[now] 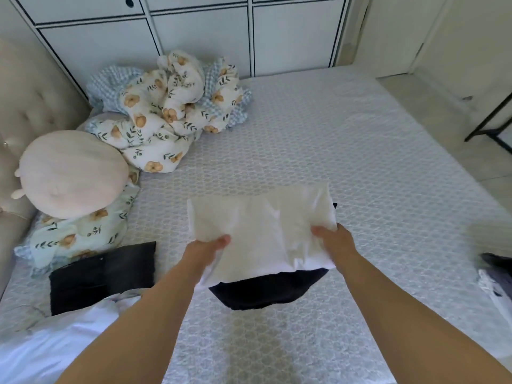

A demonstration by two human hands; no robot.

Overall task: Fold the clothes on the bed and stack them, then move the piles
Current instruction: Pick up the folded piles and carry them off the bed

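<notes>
A folded garment (pixel 260 234) lies on another garment (pixel 266 289) mid-bed (pixel 360 162). A folded piece (pixel 102 275) lies left; the crumpled duvet (pixel 169 109) lies behind, by the headboard (pixel 30 106).

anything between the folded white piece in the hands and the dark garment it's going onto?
Nothing visible. The left hand and right hand each grip a near corner of the folded white garment, which is already over the dark folded garment on the mattress. Whether it rests on it or hovers, I cannot tell.

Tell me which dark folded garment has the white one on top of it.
The navy garment mid-bed, under the white garment both hands hold; the black one lies uncovered, left.
</notes>
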